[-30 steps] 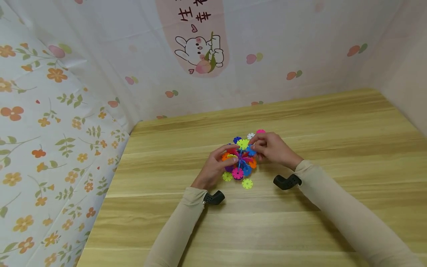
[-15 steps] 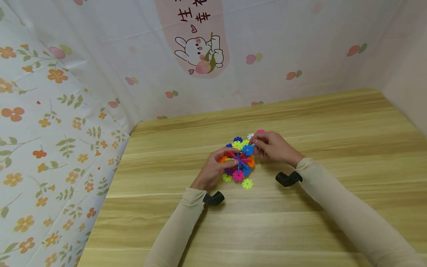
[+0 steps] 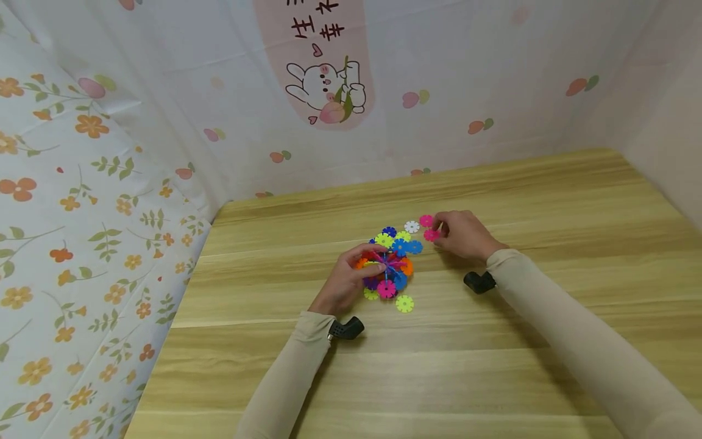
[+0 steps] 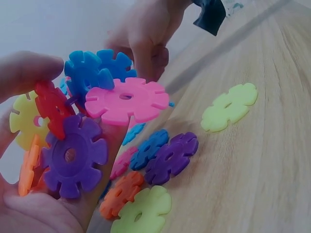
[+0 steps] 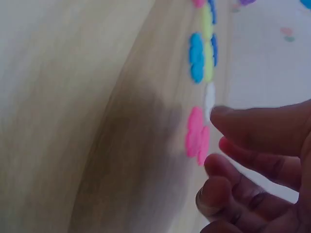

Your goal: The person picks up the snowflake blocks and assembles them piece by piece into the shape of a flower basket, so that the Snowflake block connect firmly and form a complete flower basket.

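Table, one, wood-grained: bearing every item below (the clock is centring on the bunch of joined discs, twelve pointing away from the person).

Right hand, one: hovering between two and three o'clock, thumb and fingers standing apart with nothing between them; whether a fingertip is touching a disc, the views are not settling.

Left hand, one: sitting at nine o'clock, thumb and fingers curling round the bunch. Light, steady holding is probably serving best, since squeezing could be working the slotted joints loose.

Discs, loose, notched: near pink disc lying at two o'clock, just beside the right fingertips; far pink disc lying just beyond it; white disc lying at one; yellow disc lying at five.

Step, as judged: picking up the near pink disc. Pinching its rim rather than its face should be leaving the notches free for joining. The pink pair is appearing overlapped from the right wrist, so careless pinching may be dragging both.
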Motion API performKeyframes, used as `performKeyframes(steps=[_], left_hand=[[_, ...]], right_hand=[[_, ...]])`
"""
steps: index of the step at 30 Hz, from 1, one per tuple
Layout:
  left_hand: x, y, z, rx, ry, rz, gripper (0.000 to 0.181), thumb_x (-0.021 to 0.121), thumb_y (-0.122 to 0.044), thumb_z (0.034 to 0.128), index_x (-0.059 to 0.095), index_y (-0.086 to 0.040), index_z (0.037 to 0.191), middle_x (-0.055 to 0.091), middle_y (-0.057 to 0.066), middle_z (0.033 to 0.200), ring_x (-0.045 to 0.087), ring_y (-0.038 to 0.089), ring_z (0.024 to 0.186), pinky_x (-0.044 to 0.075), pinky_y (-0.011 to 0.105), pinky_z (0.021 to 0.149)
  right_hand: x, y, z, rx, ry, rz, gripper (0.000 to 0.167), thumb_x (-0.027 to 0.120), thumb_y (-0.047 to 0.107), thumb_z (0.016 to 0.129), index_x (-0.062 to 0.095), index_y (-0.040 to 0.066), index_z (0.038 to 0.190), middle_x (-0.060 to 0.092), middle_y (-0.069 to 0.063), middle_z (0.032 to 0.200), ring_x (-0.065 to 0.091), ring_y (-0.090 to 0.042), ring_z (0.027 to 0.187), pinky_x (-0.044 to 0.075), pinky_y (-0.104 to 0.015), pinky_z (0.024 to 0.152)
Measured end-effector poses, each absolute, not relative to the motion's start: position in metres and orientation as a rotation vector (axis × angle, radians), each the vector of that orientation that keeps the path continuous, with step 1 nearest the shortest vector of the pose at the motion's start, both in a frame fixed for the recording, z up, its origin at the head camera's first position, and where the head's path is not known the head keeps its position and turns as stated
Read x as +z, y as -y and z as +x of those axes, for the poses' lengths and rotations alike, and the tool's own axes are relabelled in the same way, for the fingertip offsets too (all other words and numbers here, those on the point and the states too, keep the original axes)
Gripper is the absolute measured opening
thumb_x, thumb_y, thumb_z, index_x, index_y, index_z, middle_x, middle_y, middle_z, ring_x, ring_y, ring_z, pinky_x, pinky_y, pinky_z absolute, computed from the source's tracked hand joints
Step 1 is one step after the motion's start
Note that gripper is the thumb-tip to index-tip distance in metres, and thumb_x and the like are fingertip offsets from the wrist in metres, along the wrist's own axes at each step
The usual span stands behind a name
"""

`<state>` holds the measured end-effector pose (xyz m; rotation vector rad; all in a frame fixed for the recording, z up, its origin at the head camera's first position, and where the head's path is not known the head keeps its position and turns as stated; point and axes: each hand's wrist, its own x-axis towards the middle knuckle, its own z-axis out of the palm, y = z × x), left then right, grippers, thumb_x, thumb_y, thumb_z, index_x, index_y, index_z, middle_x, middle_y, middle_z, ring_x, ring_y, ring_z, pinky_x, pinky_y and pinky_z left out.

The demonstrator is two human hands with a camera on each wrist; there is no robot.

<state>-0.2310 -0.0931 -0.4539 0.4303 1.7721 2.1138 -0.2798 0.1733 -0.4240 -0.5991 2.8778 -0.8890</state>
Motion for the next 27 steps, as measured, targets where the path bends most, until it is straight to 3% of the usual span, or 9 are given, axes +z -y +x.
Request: performKeyframes(steps=[6, 10, 13, 19, 27], left_hand=[[-0.454, 0.092, -0.232, 2.129, -1.772, 0.421, 0.032, 0.063, -0.002, 0.087, 0.057, 0.004, 0.118, 0.044, 0.013, 0.122, 0.05, 0.025, 0.103, 0.046, 0.029, 0.085], [-0.454, 0.09, -0.232, 2.124, -1.769, 0.42, 0.033, 0.064, -0.004, 0.0869, 0.057, 0.003, 0.118, 0.043, 0.012, 0.123, 0.051, 0.025, 0.102, 0.046, 0.03, 0.085], [-0.453, 0.089, -0.232, 2.13, -1.761, 0.429, 0.033, 0.064, -0.006, 0.0871, 0.056, 0.003, 0.118, 0.043, 0.013, 0.124, 0.05, 0.026, 0.105, 0.045, 0.031, 0.087], [-0.454, 0.087, -0.233, 2.164, -1.745, 0.397, 0.031, 0.063, -0.005, 0.0877, 0.057, 0.002, 0.117, 0.043, 0.011, 0.123, 0.051, 0.025, 0.102, 0.046, 0.03, 0.086], [-0.453, 0.084, -0.232, 2.252, -1.698, 0.282, 0.032, 0.062, -0.006, 0.0886, 0.057, 0.0, 0.12, 0.041, 0.01, 0.127, 0.05, 0.022, 0.106, 0.042, 0.03, 0.09]], right_hand=[[-0.434, -0.168, -0.29, -0.71, -2.94, -0.575, 0.03, 0.073, 0.016, 0.078, 0.063, -0.001, 0.101, 0.053, -0.005, 0.067, 0.047, -0.023, 0.066, 0.042, -0.036, 0.062], [-0.439, -0.163, -0.294, -0.645, -2.981, -0.531, 0.027, 0.075, 0.022, 0.077, 0.063, 0.0, 0.089, 0.054, -0.007, 0.073, 0.047, -0.025, 0.072, 0.043, -0.038, 0.064], [-0.438, -0.16, -0.294, -0.657, -2.984, -0.497, 0.024, 0.076, 0.018, 0.077, 0.061, 0.001, 0.085, 0.055, -0.009, 0.077, 0.048, -0.026, 0.074, 0.044, -0.038, 0.065], [-0.431, -0.156, -0.293, -0.803, -2.878, -0.438, 0.029, 0.073, 0.007, 0.076, 0.058, -0.004, 0.098, 0.057, -0.012, 0.082, 0.051, -0.028, 0.074, 0.046, -0.038, 0.068], [-0.432, -0.165, -0.29, -0.91, -2.758, -0.497, 0.017, 0.074, 0.005, 0.075, 0.063, 0.0, 0.087, 0.055, -0.006, 0.073, 0.048, -0.023, 0.07, 0.041, -0.033, 0.065]])
